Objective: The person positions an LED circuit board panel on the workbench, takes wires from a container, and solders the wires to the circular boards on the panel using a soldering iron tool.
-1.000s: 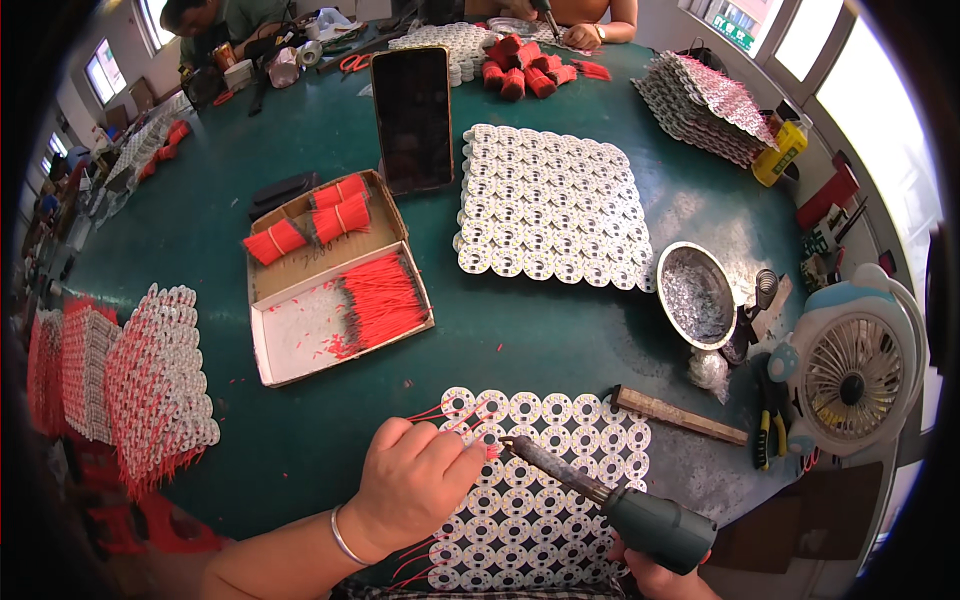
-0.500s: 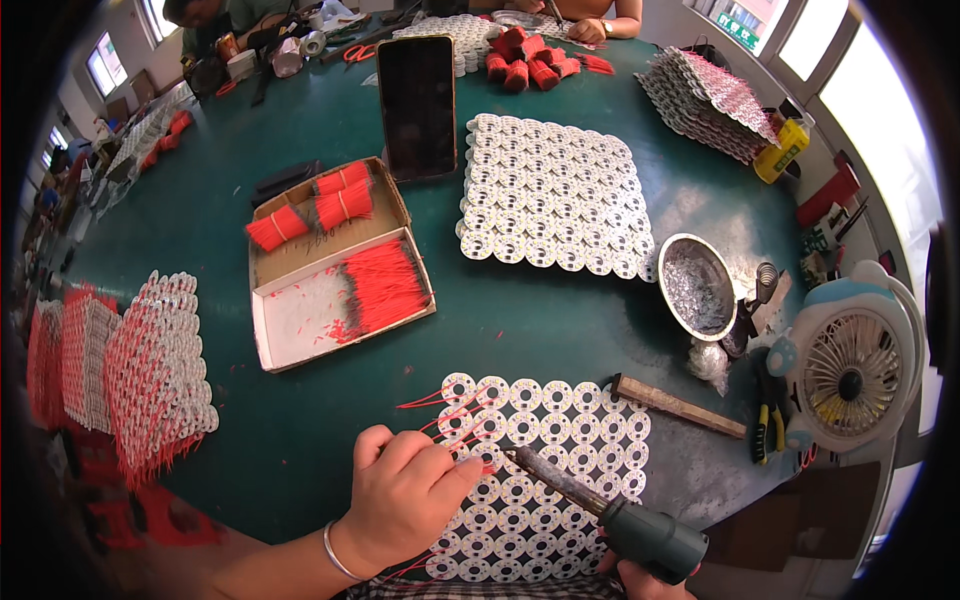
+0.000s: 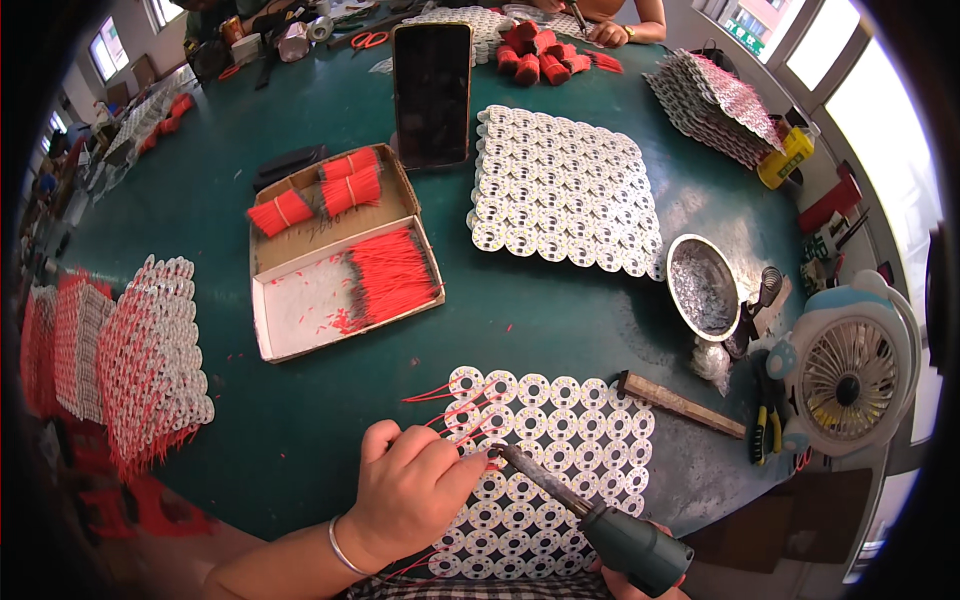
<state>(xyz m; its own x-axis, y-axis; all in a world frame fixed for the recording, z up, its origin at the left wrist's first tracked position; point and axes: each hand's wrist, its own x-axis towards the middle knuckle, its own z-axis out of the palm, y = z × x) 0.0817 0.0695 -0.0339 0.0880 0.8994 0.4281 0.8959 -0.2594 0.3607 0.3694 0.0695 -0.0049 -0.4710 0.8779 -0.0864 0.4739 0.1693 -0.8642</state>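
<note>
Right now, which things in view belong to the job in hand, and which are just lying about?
Likely in the job:
soldering iron, in the right hand
sheet of white discs under both hands
red wires, some by the left hand, many in the open box

Likely just lying about:
phone
fan
pliers
yellow bottle

Left hand (image 3: 418, 490) and left forearm (image 3: 280, 562) bare, thin smooth silver-coloured metal bangle (image 3: 337, 547) between them. Right hand (image 3: 620, 586) bare, mostly hidden. Dark-and-white checked cloth garment (image 3: 500, 589), lower edge.
</note>
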